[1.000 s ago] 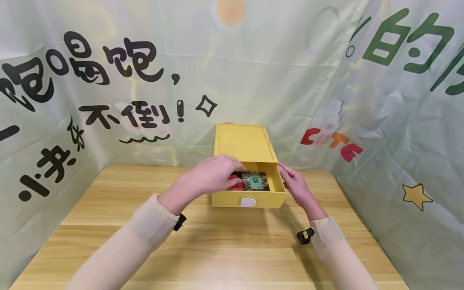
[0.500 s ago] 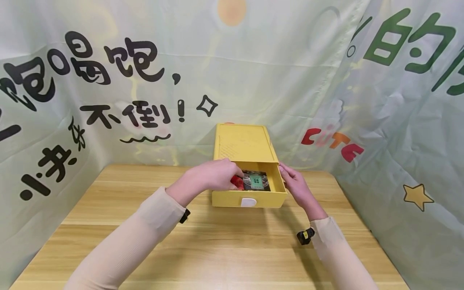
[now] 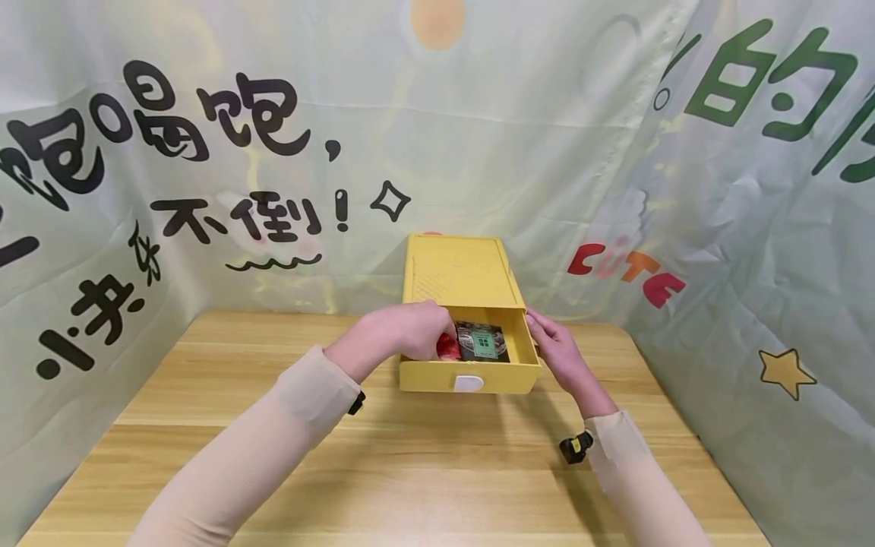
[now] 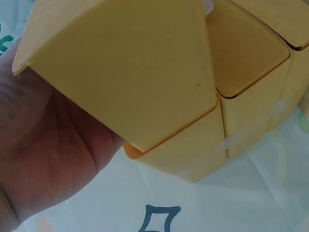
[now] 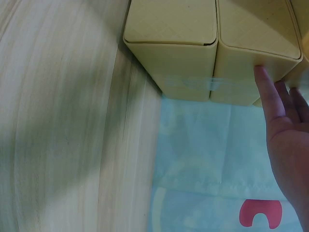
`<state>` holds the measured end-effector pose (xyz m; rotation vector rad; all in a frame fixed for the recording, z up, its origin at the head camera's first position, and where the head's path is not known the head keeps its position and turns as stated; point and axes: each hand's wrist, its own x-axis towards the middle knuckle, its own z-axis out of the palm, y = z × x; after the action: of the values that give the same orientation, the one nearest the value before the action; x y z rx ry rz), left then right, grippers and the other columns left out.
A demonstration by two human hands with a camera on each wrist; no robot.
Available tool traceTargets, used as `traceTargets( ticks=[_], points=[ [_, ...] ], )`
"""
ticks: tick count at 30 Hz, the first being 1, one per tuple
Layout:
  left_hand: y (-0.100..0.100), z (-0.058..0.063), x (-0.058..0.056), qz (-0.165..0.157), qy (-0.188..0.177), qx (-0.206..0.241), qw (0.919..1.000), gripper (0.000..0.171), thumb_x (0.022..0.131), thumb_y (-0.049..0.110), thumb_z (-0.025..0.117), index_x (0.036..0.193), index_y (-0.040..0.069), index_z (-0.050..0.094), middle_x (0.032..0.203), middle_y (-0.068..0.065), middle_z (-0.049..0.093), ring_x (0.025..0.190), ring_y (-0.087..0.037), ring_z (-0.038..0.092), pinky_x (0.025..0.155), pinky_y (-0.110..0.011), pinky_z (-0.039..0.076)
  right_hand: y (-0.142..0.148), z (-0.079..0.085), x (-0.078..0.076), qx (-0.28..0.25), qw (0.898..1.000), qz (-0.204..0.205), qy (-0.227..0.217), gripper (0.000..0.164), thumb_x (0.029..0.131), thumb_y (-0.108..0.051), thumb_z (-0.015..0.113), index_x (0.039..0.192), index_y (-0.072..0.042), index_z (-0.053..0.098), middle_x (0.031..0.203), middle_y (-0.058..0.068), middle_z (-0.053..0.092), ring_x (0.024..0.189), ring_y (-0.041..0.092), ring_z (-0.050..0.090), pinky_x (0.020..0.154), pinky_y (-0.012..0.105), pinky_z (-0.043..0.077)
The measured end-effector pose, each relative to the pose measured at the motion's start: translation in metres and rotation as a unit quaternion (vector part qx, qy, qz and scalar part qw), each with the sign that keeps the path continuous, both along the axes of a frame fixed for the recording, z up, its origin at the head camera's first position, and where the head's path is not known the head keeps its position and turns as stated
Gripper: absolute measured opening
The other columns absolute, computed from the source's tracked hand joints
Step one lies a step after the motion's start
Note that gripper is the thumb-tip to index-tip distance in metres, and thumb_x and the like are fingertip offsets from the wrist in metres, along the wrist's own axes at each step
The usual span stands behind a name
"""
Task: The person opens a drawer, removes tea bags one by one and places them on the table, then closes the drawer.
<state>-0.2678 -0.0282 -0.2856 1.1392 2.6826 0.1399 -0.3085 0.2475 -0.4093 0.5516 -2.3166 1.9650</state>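
Observation:
A yellow drawer unit (image 3: 458, 270) stands at the back of the table, its top drawer (image 3: 424, 377) pulled out. My left hand (image 3: 418, 330) reaches over the drawer's left side, fingers bent down into it beside a red packet (image 3: 447, 348). The fingertips are hidden, so a hold on the packet cannot be confirmed. A dark packet with a green label (image 3: 484, 342) lies to the right. In the left wrist view, the drawer's side wall (image 4: 130, 72) hides the left fingers. My right hand (image 3: 557, 351) rests against the unit's right side with extended fingers (image 5: 270, 94).
The wooden table (image 3: 424, 471) extends in front of the unit. Printed cloth (image 3: 342, 266) hangs behind and at both sides. Lower drawers (image 5: 169, 21) beneath the pulled-out one are closed. A white handle (image 3: 468, 383) sits on the drawer front.
My left hand has moved slightly right and deeper into the drawer, its fingers bending down around the red packet's area. The right hand and the drawer unit have stayed in place.

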Motion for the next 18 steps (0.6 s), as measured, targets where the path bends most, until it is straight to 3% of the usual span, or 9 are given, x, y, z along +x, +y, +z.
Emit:
traceTargets(
  ticks=[11, 18],
  points=[
    [-0.0032, -0.005, -0.0011, 0.021, 0.003, -0.002, 0.9998, 0.029, 0.077, 0.004, 0.055, 0.099, 0.018, 0.068, 0.086, 0.002, 0.061, 0.067, -0.012, 0.046, 0.053, -0.023, 0.038, -0.001, 0.0009, 0.0015, 0.006, 1.0, -0.001, 0.005, 0.047, 0.094, -0.035, 0.044, 0.137, -0.015, 0.039, 0.141, 0.015, 0.035, 0.103, 0.024, 0.053, 0.076, 0.028, 0.052],
    [-0.0035, -0.0046, -0.0005, 0.022, -0.004, 0.002, 0.9997, 0.022, 0.079, 0.005, 0.054, 0.091, 0.019, 0.067, 0.08, 0.001, 0.06, 0.063, -0.012, 0.045, 0.049, -0.023, 0.035, -0.0004, 0.0005, 0.002, 0.002, 1.0, -0.004, 0.0, 0.048, 0.094, -0.035, 0.045, 0.137, -0.016, 0.04, 0.14, 0.015, 0.036, 0.102, 0.024, 0.054, 0.077, 0.029, 0.052]
  ],
)
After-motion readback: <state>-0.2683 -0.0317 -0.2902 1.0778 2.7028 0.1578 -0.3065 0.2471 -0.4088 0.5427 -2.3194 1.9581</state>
